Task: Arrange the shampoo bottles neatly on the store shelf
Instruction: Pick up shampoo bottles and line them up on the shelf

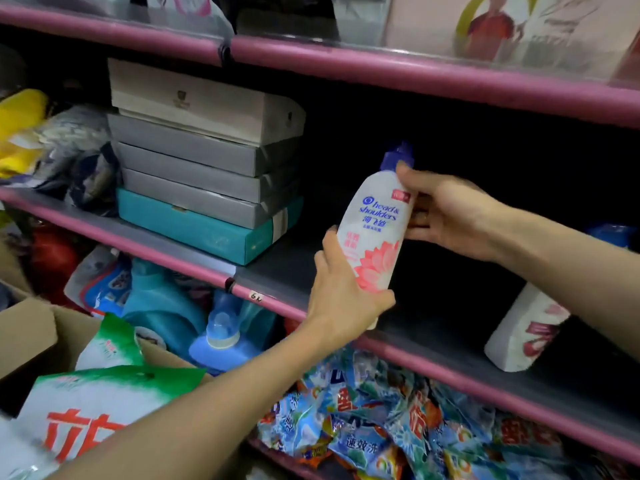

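A white shampoo bottle (pixel 375 220) with a blue cap and a pink flower print is upright, slightly tilted, over the middle shelf (pixel 433 336). My left hand (pixel 341 296) grips its base from the left. My right hand (pixel 446 213) holds its upper part from the right, thumb near the cap. A second white shampoo bottle (pixel 523 336) with a red print stands further right on the same shelf, partly hidden under my right forearm. A blue cap (pixel 613 233) shows behind that arm.
A stack of flat grey, beige and teal boxes (pixel 204 161) sits on the shelf to the left. The shelf has a pink front rail (pixel 450 370). Below lie detergent bags (pixel 381 427), blue refill pouches (pixel 221 327) and an open cardboard box (pixel 38 334).
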Demonstrator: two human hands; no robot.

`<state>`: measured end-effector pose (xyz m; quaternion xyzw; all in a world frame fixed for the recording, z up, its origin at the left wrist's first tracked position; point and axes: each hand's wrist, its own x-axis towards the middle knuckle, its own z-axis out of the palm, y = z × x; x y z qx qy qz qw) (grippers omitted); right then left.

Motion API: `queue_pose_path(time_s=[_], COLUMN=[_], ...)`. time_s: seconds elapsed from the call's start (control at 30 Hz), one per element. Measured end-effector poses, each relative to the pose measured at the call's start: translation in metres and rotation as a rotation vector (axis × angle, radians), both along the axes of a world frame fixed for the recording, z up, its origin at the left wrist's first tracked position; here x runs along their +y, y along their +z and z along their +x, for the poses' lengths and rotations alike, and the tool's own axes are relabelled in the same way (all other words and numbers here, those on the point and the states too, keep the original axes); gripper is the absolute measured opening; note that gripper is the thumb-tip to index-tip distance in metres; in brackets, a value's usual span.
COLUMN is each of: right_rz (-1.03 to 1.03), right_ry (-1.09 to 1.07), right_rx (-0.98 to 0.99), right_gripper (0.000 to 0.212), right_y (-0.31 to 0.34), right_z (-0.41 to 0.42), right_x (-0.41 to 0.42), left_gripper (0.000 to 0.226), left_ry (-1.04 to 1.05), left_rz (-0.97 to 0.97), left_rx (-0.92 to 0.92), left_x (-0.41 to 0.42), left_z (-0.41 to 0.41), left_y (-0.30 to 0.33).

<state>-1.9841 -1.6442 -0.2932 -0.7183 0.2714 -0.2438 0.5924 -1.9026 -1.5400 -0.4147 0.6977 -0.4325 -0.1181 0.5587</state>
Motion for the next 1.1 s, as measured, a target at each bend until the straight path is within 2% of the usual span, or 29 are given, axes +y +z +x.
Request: queue_pose_path(time_s=[0.17,0.3,0.37,0.43,0.63,0.8,1.1], right_rz=[-0.253,-0.418,-0.545,-0.688,-0.93,-0.904,-0.88], right_ry=[-0.04,-0.114,-0.096,-0.077,-0.118,-0.087,-0.147], right_rx=[0.053,0.069,0.12,0.19,0.29,0.315,0.33], right_gripper=[0.009,0.007,0.011,0.024,0.044,0.053,0.055], right_y=[-0.005,-0.009,-0.007,-0.006,-0.01,-0.01,-0.011], right_z=[0.031,0.061,0.078,0.094,0.122,0.139,0.162], right_x=[-0.027,-0.045,-0.05,-0.055,-0.087,-0.114,-0.143], left_gripper=[0.111,0.11,0.096,0.086,0.079,0.086,0.081], left_ry=[0.037,0.191,0.261,0.29,0.311,0.297,0.249], left_rz=[0.056,0.181,0.245,0.257,0.265,0.313,0.283], left_rx=[-0.038,-0.098,-0.073,-0.013,-0.009,-0.029,-0.104], left_x=[-0.043,-0.07,-0.084,-0.099,-0.135,-0.16,-0.182], left_z=[0.033,0.055,0.063,0.075,0.108,0.128,0.155], left_y=[-0.012,-0.019,-0.017,-0.015,-0.019,-0.017,-0.021])
